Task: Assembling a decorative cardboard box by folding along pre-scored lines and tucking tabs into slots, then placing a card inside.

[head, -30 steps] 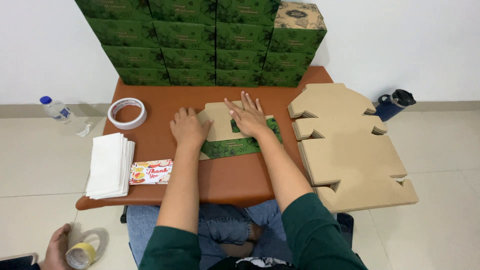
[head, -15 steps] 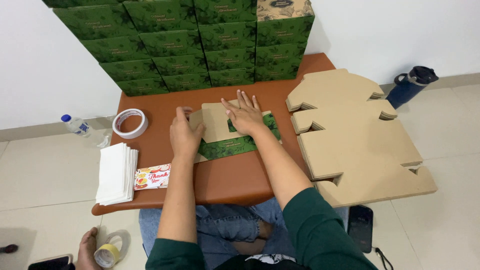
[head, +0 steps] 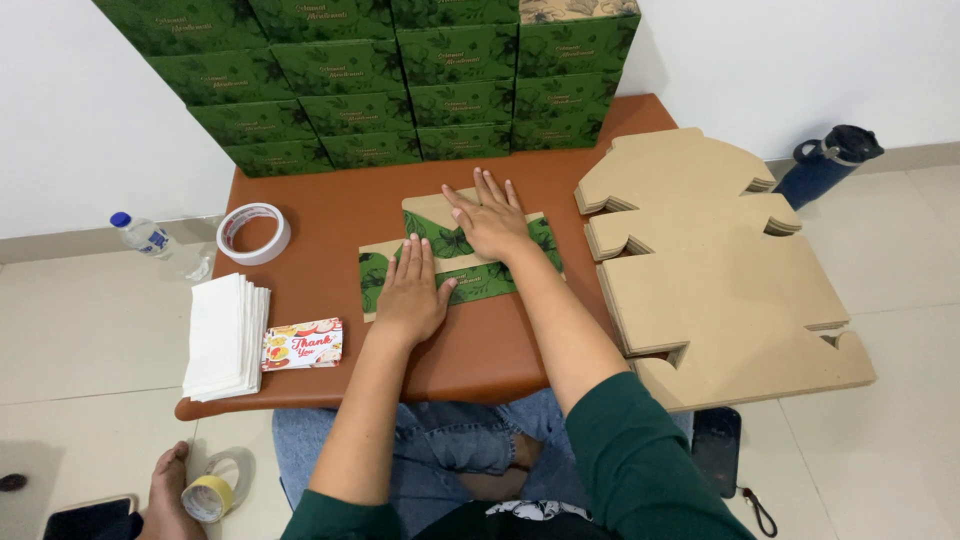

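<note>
- Pressing is being done on a flat green box (head: 455, 262) by the left hand (head: 412, 298) and right hand (head: 492, 220), palms open, nothing gripped.
- Finished boxes (head: 400, 80) are stacked behind; brown blanks (head: 710, 270) are left unfolded, so plenty's probably left.

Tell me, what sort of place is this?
Probably a home or small-shop packing spot: a low table on a tiled floor, stacked green boxes, flat cardboard blanks, and both hands pressing a folded box.

My one view comes from the head camera, looking steeply down from above the near edge of the low brown table (head: 330, 215). It faces the far white wall (head: 800, 60), close enough that my forearms fill the lower frame.
</note>
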